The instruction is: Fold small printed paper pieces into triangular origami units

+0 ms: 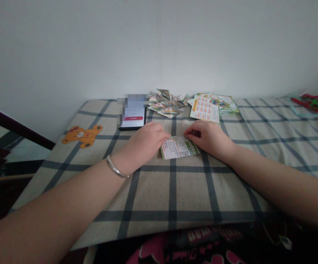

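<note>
A small printed paper card, white with green edges and a QR code, is at the middle of the checked cloth. My left hand has its fingers closed at the card's upper left corner, and a silver bangle is on that wrist. At the upper right edge, my right hand pinches the card between thumb and fingertips. Just beyond the hands are a pile of folded paper pieces and a stack of flat printed cards, the top one with orange print.
A phone with a lit screen lies left of the folded papers. An orange bear picture is on the cloth at left. Red and green strips lie at the far right. A white wall rises behind the table.
</note>
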Demonstrator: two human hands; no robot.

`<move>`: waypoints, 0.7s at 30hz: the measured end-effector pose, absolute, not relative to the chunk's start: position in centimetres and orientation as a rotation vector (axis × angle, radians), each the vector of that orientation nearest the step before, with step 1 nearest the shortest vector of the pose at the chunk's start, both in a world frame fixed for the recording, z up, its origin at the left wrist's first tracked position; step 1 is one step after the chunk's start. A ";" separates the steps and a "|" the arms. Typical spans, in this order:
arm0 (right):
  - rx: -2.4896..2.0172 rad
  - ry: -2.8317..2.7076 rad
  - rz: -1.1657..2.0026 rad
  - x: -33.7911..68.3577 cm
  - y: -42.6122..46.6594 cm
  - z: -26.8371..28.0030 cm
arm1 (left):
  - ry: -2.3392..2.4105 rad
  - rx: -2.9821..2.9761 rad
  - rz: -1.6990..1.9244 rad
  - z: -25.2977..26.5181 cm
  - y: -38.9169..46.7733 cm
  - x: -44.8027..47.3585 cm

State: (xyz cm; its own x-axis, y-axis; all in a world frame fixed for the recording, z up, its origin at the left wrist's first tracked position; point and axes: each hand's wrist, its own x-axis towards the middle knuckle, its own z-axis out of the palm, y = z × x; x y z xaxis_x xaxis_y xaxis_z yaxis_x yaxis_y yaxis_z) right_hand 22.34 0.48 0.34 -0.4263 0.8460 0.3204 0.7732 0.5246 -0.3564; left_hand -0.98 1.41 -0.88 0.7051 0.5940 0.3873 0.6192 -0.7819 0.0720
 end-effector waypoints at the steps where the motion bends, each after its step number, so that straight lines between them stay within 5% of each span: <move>1: -1.330 -2.306 0.217 22.3 0.5 0.3 | -1.013 -2.821 -0.589 -0.8 1.3 -0.9; 21: -1.164 -2.356 0.146 22.8 1.0 -0.5 | -0.758 -2.863 -0.323 0.5 0.9 -1.4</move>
